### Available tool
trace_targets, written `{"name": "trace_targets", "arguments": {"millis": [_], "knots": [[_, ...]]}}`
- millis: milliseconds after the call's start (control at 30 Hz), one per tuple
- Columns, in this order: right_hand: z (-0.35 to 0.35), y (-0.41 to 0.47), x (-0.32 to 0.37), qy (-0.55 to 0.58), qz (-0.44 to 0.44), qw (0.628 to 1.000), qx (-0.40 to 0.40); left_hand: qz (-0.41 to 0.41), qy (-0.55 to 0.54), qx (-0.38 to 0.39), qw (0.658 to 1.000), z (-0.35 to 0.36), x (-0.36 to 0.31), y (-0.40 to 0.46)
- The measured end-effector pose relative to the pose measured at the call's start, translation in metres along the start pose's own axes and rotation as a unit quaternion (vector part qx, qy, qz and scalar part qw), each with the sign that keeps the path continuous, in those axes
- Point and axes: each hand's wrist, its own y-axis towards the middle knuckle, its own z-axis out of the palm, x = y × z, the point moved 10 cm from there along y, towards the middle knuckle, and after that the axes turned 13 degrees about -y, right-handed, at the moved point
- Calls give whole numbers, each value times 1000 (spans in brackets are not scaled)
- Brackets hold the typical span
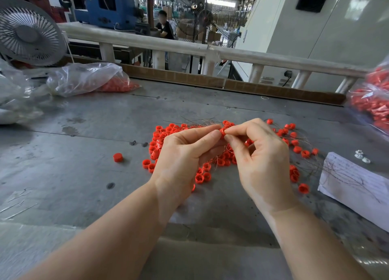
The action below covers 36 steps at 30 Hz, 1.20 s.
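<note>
grey table (84,174), fingers (210,135) round cap (222,131), illegible paper (357,180)

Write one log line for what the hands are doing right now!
left hand: pinches red cap | right hand: pinches same cap | cap pile: on table

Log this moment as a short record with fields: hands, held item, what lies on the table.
held item: red cap, above the pile of red caps
left hand: pinches the red cap
right hand: pinches it from the other side
under hands: thin wires mixed into the pile, on grey table
apart: lone cap, left of pile
bags: left bag and right bag, both holding red pieces
right edge: paper sheet, small white parts beside it
</note>
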Motion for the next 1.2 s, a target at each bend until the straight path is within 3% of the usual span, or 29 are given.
{"name": "trace_targets", "arguments": {"millis": [1200], "knots": [[0,2,4,66,-24,998,6,38,25,31,998,2,-10,0]]}}
